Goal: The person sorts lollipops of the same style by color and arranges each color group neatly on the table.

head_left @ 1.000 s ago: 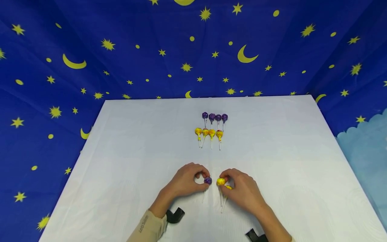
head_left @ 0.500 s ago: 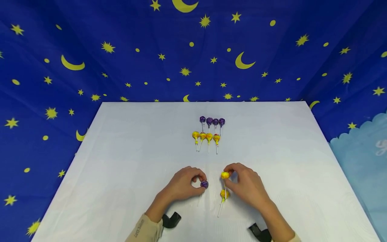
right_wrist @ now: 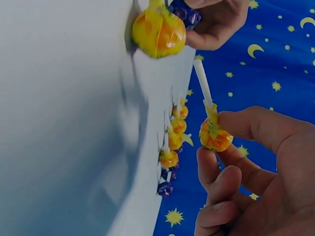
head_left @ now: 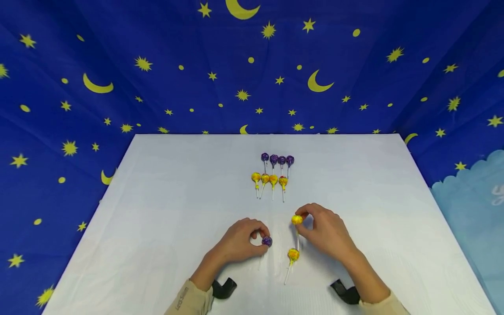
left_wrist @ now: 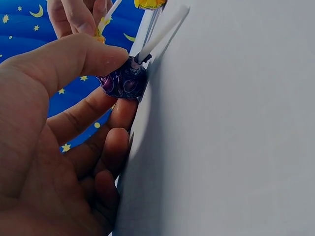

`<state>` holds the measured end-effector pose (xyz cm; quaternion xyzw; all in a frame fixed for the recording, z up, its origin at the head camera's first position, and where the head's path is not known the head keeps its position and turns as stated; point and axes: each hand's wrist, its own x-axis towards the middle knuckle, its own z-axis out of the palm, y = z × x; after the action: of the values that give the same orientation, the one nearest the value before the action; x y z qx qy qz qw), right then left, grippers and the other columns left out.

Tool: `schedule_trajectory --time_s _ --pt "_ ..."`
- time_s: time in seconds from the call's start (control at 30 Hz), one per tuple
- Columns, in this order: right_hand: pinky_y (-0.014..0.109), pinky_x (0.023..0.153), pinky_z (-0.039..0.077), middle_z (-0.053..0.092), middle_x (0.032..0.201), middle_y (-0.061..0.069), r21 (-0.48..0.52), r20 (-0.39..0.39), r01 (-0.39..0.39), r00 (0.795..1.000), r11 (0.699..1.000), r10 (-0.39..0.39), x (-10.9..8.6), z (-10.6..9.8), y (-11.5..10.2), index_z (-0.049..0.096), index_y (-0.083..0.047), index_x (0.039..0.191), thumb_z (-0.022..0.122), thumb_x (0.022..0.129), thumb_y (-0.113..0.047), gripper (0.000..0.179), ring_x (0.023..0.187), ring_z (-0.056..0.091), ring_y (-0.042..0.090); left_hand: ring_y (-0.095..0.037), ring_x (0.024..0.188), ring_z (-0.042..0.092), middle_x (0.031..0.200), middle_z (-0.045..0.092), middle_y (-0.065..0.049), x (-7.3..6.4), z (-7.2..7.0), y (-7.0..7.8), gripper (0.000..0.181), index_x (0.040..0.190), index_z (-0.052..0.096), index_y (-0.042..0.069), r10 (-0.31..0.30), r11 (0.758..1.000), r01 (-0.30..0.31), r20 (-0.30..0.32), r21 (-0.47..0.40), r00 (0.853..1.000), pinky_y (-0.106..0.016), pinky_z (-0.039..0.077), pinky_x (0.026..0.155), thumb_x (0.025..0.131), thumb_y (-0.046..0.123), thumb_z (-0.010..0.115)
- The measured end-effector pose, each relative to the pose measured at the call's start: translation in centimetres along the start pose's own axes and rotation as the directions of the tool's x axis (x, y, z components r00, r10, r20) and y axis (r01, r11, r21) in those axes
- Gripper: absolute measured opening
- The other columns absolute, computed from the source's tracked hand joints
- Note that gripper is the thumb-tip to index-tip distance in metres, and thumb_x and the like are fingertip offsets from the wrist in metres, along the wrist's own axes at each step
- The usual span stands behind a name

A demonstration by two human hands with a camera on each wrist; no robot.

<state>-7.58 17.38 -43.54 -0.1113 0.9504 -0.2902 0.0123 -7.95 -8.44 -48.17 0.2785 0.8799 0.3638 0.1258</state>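
My left hand (head_left: pixel 241 242) pinches a purple-wrapped lollipop (head_left: pixel 267 241) by its head, between thumb and fingertips. In the left wrist view that lollipop (left_wrist: pixel 124 81) is close against the white tabletop, its white stick pointing away from the palm. Thumb and fingers of my right hand (head_left: pixel 328 231) hold a yellow lollipop (head_left: pixel 297 219) by the head. The right wrist view shows this yellow lollipop (right_wrist: pixel 215 135) raised off the table, stick free. Between the hands, a second yellow lollipop (head_left: pixel 293 254) lies on the table, its stick towards me.
Farther back on the white table (head_left: pixel 189 183) lies a row of several purple lollipops (head_left: pixel 281 160), heads away from me. Just in front runs a row of several yellow lollipops (head_left: pixel 273 180), overlapping the purple ones' sticks. A blue star-patterned cloth (head_left: pixel 220 57) hangs behind the table.
My right hand has lifted one yellow lollipop away from the other and carried it forward and slightly right. The second yellow one stays on the table. My left hand keeps its pinch, nearly still.
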Motion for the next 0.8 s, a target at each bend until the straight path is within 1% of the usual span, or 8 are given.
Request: schedule_trajectory --time_s 0.17,0.37,0.47,0.53,0.7,0.8 --pt "0.029 0.052 0.038 0.063 0.088 -0.006 0.004 -0.020 0.007 1.000 1.000 -0.007 0.7 -0.1 0.4 0.069 -0.018 0.098 0.076 0.079 -0.023 0.020 0.056 0.044 0.008 -0.008 0.073 0.050 0.081 0.058 0.013 0.0 -0.1 0.0 0.020 0.097 0.066 0.029 0.007 1.000 -0.007 -0.001 -0.018 1.000 -0.024 0.038 0.066 0.080 0.031 0.076" --pt "0.029 0.051 0.038 0.063 0.087 -0.006 0.020 -0.029 0.002 1.000 1.000 -0.001 1.1 0.0 0.9 0.070 -0.017 0.098 0.076 0.080 -0.024 0.020 0.057 0.045 0.008 -0.006 0.072 0.048 0.079 0.057 0.014 -0.1 0.1 0.1 0.020 0.096 0.065 0.031 -0.020 1.000 0.021 0.009 -0.021 1.000 -0.024 0.037 0.067 0.080 0.033 0.076" --pt "0.029 0.050 0.038 0.063 0.086 -0.007 0.015 -0.033 -0.004 0.999 1.000 0.004 1.1 0.0 1.2 0.070 -0.017 0.097 0.076 0.079 -0.024 0.020 0.056 0.045 0.008 -0.006 0.072 0.048 0.079 0.057 0.014 -0.2 0.2 0.1 0.020 0.096 0.065 0.030 -0.017 0.999 0.017 0.007 -0.033 1.000 -0.024 0.037 0.066 0.080 0.033 0.076" --pt "0.028 0.049 0.038 0.063 0.085 -0.008 0.032 -0.023 -0.014 1.000 0.999 0.015 1.2 0.0 1.3 0.069 -0.018 0.097 0.077 0.079 -0.024 0.020 0.055 0.046 0.009 -0.007 0.072 0.049 0.079 0.057 0.014 -0.2 0.2 0.2 0.020 0.096 0.065 0.030 -0.013 0.999 0.013 0.004 -0.040 1.000 -0.024 0.037 0.066 0.080 0.033 0.076" --pt "0.029 0.046 0.038 0.063 0.085 -0.008 0.117 0.023 -0.029 0.999 0.993 0.027 1.7 -0.4 1.6 0.069 -0.018 0.099 0.078 0.080 -0.023 0.021 0.053 0.046 0.011 -0.007 0.072 0.049 0.079 0.057 0.013 -0.2 0.0 0.2 0.020 0.096 0.065 0.029 -0.011 0.999 0.011 -0.006 -0.038 1.000 -0.023 0.038 0.066 0.079 0.032 0.077" --pt "0.029 0.047 0.038 0.063 0.086 -0.007 0.124 0.030 -0.032 0.999 0.992 0.028 2.0 -0.5 1.8 0.069 -0.016 0.100 0.077 0.081 -0.023 0.022 0.054 0.047 0.012 -0.007 0.072 0.049 0.079 0.058 0.014 -0.2 0.0 0.2 0.021 0.095 0.065 0.029 -0.015 0.999 0.015 -0.005 -0.034 1.000 -0.023 0.038 0.066 0.079 0.032 0.077"
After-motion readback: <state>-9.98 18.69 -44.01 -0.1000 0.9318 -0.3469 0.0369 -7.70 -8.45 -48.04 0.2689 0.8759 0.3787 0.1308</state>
